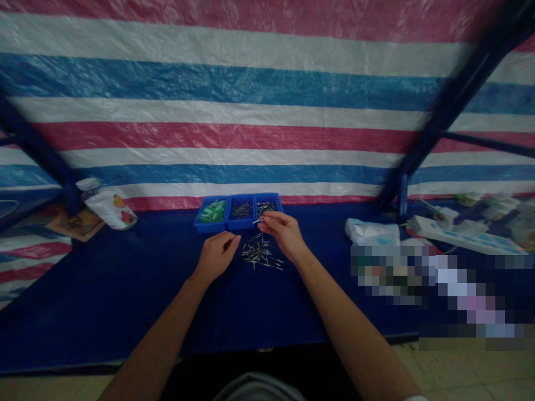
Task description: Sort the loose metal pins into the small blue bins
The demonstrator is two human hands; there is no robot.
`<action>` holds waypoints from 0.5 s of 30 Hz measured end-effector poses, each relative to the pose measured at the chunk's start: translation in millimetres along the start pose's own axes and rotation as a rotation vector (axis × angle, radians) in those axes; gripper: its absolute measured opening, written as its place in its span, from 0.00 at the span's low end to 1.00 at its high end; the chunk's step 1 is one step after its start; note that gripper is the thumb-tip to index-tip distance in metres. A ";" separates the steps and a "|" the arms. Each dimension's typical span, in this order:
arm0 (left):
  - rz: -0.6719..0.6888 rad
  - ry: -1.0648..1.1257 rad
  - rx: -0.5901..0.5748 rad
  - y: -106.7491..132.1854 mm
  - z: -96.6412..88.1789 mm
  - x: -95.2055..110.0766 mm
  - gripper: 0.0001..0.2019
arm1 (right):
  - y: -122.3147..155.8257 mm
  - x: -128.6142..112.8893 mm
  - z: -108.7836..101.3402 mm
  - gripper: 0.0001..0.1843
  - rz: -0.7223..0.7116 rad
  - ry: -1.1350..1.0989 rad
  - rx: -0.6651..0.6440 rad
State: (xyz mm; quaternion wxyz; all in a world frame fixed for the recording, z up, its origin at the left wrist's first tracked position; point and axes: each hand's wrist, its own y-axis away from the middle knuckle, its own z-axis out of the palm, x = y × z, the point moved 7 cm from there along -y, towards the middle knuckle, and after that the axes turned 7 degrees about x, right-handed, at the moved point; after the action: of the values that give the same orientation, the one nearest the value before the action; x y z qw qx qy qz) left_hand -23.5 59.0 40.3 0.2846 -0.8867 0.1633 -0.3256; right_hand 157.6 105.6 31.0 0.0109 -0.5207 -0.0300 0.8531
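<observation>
My right hand pinches a thin metal pin between thumb and fingertips, just in front of a blue divided tray. Its three compartments hold green parts on the left and metal pins in the middle, with more pins on the right. A loose heap of metal pins lies on the cloth in front of the tray. My left hand sits just left of the heap, its fingers closed, with nothing visible in them.
A dark blue cloth covers the table. To the left stand a white pouch and a flat printed card. To the right lie a white bag and a power strip. A striped tarpaulin hangs behind, with dark blue frame bars.
</observation>
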 end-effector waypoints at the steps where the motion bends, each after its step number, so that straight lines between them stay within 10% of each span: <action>1: -0.005 -0.004 0.001 0.0 -0.1 -0.5 0.18 | -0.6 -0.4 -3.5 0.20 0.037 -0.052 0.029; 15: -0.023 -0.020 -0.065 0.1 8.9 -6.2 0.13 | -9.2 13.5 -32.3 0.17 0.193 0.063 0.256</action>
State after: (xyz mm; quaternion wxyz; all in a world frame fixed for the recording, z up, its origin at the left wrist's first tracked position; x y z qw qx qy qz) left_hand -22.1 65.4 31.6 0.2534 -0.9006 0.1610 -0.3144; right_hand 180.0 116.8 4.8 -0.0041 -0.5421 0.1293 0.8303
